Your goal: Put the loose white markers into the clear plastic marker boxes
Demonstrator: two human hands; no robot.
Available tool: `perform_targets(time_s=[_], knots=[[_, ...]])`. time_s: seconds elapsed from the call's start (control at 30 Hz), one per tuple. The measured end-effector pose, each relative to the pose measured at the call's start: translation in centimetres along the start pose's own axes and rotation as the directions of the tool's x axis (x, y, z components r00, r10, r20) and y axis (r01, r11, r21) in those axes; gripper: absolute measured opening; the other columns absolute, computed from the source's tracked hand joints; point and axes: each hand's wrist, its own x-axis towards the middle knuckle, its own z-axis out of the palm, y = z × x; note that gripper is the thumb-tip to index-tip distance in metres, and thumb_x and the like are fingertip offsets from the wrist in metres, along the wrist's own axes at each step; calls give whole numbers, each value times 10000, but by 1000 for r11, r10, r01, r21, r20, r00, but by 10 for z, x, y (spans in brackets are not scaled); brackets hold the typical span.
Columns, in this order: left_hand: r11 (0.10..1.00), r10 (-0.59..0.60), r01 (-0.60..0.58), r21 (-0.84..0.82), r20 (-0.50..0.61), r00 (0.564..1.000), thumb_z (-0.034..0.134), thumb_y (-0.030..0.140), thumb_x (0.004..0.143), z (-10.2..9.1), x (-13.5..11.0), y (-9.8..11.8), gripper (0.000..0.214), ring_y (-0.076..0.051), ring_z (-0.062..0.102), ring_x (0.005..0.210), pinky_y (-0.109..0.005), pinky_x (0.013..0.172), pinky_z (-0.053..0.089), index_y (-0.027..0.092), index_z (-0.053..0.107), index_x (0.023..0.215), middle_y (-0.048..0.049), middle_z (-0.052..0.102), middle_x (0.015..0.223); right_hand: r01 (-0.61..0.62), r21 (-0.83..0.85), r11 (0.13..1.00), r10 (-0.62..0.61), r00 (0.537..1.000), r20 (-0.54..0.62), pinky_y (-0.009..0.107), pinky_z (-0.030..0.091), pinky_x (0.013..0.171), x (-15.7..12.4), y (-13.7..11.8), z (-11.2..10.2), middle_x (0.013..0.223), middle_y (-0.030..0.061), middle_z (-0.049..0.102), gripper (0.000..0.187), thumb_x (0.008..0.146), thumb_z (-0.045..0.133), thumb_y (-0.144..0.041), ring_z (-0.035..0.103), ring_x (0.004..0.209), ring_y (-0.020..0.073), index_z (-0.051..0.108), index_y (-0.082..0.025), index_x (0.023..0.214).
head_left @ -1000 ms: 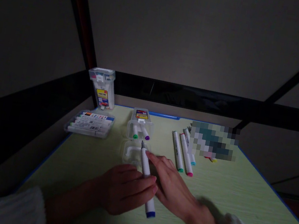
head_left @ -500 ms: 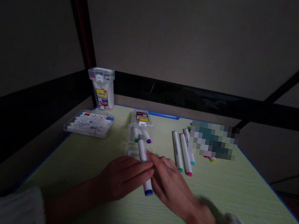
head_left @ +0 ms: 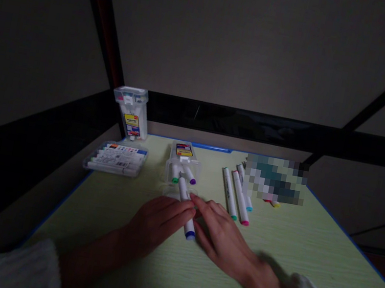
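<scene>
A white marker with a blue end (head_left: 190, 227) slants across between my two hands, its far tip pointing at the open case. My left hand (head_left: 158, 220) is closed on it, fingers across its middle. From the other side my right hand (head_left: 223, 231) pinches the same marker, index fingertip against its barrel; its grip is partly hidden. Just beyond lies a clear plastic case (head_left: 184, 152), its mouth facing me. Inside it are a green-ended marker (head_left: 175, 173) and a purple-ended marker (head_left: 189, 174). The case's clear lid (head_left: 169, 190) extends toward me, partly behind my hands.
Loose white markers (head_left: 240, 197) lie right of the case, beside a pixelated patch (head_left: 274, 178). A flat clear box of markers (head_left: 115, 159) lies at the left. Behind it stands an upright marker case (head_left: 133, 116). The pale green table (head_left: 266, 276) has blue edges.
The blue-ended marker has shifted a little away from me, toward the open case. My left fingers moved slightly with it; my right hand is almost in the same place.
</scene>
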Motion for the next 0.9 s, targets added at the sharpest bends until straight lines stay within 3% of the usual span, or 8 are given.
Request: perform_targets(time_s=[0.53,0.73,0.9], knots=[[993,-112,111,38,34,993,361,135,905,4,-1,-2,220,-158,618,877,-271,740,519,87,562,981,-105,655,970,-1,20,1000,1,1000,17,362,480,706,0,1,1,893,101,567,432,875,339,-158,492,814,197,284,-97,1299],[985,-171,170,20,45,984,358,138,902,4,0,-2,222,-156,617,903,-281,768,525,98,569,957,-108,652,982,11,-15,1000,-11,1000,4,354,462,685,-1,-1,0,828,93,560,351,871,341,-157,491,767,189,385,-86,1212],[976,-219,218,23,66,973,382,118,883,3,0,-2,206,-169,612,943,-296,794,530,108,565,977,-111,644,1027,102,-85,991,-103,995,-7,319,436,648,0,0,0,818,85,567,250,871,346,-128,473,732,174,476,-115,1084]])
